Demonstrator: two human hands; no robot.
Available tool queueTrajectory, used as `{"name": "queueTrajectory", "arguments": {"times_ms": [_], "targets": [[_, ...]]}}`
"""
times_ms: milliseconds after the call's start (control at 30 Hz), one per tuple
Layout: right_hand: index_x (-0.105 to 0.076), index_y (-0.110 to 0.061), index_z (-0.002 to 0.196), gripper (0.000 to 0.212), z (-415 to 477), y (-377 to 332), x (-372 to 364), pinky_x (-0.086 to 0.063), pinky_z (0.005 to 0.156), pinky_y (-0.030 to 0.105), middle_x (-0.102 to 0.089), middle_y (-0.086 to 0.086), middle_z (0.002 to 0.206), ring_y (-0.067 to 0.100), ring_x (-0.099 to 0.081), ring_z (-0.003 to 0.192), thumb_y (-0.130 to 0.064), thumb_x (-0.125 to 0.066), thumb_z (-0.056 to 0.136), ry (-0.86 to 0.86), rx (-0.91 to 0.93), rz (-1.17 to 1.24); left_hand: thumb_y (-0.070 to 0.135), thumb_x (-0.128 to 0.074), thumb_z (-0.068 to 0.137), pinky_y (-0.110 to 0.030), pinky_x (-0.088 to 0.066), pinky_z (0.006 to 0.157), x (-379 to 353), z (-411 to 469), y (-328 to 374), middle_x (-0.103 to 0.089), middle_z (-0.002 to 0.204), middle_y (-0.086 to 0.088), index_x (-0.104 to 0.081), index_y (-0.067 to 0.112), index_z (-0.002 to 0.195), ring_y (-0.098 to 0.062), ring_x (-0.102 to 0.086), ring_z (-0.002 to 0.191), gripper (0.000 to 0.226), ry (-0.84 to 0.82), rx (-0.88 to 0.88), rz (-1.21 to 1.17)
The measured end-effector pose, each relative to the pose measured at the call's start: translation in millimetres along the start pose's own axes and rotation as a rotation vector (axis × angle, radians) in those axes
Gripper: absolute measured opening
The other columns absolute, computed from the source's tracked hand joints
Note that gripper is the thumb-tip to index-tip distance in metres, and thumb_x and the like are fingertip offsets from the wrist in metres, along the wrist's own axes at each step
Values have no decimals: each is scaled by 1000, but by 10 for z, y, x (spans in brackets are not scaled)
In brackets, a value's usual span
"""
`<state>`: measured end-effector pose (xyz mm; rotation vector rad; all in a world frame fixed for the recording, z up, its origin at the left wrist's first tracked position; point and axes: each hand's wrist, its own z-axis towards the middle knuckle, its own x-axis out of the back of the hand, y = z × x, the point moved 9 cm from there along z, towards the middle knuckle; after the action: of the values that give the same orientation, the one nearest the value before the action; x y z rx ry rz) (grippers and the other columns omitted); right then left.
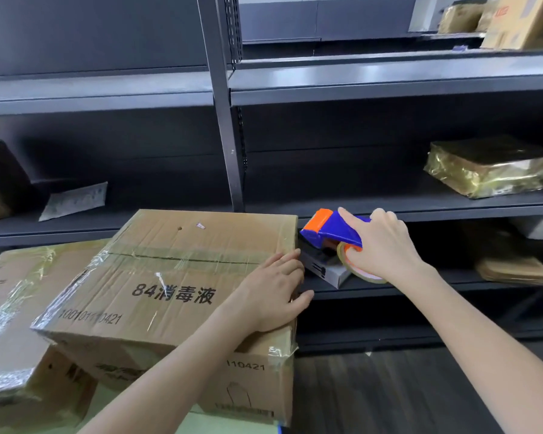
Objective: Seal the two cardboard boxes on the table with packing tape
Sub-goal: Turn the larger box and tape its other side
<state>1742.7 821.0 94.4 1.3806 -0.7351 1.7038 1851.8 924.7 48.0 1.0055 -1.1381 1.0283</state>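
Observation:
A large cardboard box with black printed text lies tilted in front of me, clear tape running along its centre seam. A second, tape-covered cardboard box sits lower to its left. My left hand rests flat on the big box's right edge, fingers straight and thumb over the side. My right hand grips a blue and orange tape dispenser with a roll of clear tape, held just past the box's right end, above the shelf.
Dark metal shelving fills the background. A small grey box lies on the shelf under the dispenser. A gold-wrapped parcel sits on the right shelf, a flat envelope on the left shelf. More cartons stand at top right.

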Motion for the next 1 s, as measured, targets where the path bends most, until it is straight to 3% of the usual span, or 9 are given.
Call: {"name": "queueTrajectory", "arguments": {"times_ms": [133,233,433,500,600,667,733,900,1000], "targets": [[-33,-25,143,65,-64,-185,244,-27,68,31,-33,9,86,22,-31,79,-52,-49,86,196,-27,51,52,-23,97,-30,4,118,-21,-134,-137,-11,157,8,-19,17,150,-1,1,143,64,-38,85,-8],[-44,-22,139,59,-114,-490,429,-25,66,32,-33,9,79,24,-29,74,-43,-56,85,337,49,152,54,-24,96,-24,-1,117,-23,-262,-310,-8,157,11,-16,20,150,-1,-3,143,64,-115,147,-254],[-36,-18,143,72,-104,-1390,396,-27,69,34,-48,12,90,27,-44,81,-40,-67,82,284,210,46,51,-25,97,-29,-17,113,325,-995,-1551,-6,157,9,-13,19,151,-14,-15,143,63,-29,554,-140],[-35,-15,143,75,-75,-1620,354,-29,70,33,-50,10,95,25,-46,85,-43,-67,81,254,207,3,52,-22,96,-29,-7,115,426,-1233,-1892,-1,157,7,-8,21,150,-14,-7,144,64,-16,607,-77],[-59,-11,109,61,-63,-1910,340,-38,64,31,-55,7,84,23,-51,75,-46,-80,64,265,186,-68,51,-17,97,-31,5,116,343,-1369,-2038,3,156,10,-4,30,150,-9,8,143,57,-74,529,-55],[-58,-13,90,58,-56,-2048,303,-39,59,30,-57,6,76,21,-53,69,-48,-86,52,243,157,-105,52,-15,98,-34,8,117,169,-1415,-1997,4,156,15,-3,37,149,-8,10,143,54,-131,481,-18],[-56,-14,98,60,-45,-2144,216,-40,64,29,-59,4,84,20,-55,75,-53,-80,60,189,146,-146,54,-14,97,-35,8,117,90,-1439,-1992,4,155,16,-2,39,148,-8,10,143,55,-117,467,20],[-28,-5,140,73,-129,-2244,65,-34,90,36,-45,13,123,30,-42,110,-58,-38,90,127,191,-82,59,-13,95,-37,3,117,77,-1389,-2054,0,156,14,-4,39,148,-11,4,144,58,-146,413,26],[-19,-2,146,75,-316,-2424,186,-9,116,48,-21,19,152,38,-13,141,-48,-42,91,200,268,-87,57,-19,96,-32,-6,115,160,-1428,-2210,-5,157,12,-17,37,148,-13,-7,144,56,-106,475,-63]]}}
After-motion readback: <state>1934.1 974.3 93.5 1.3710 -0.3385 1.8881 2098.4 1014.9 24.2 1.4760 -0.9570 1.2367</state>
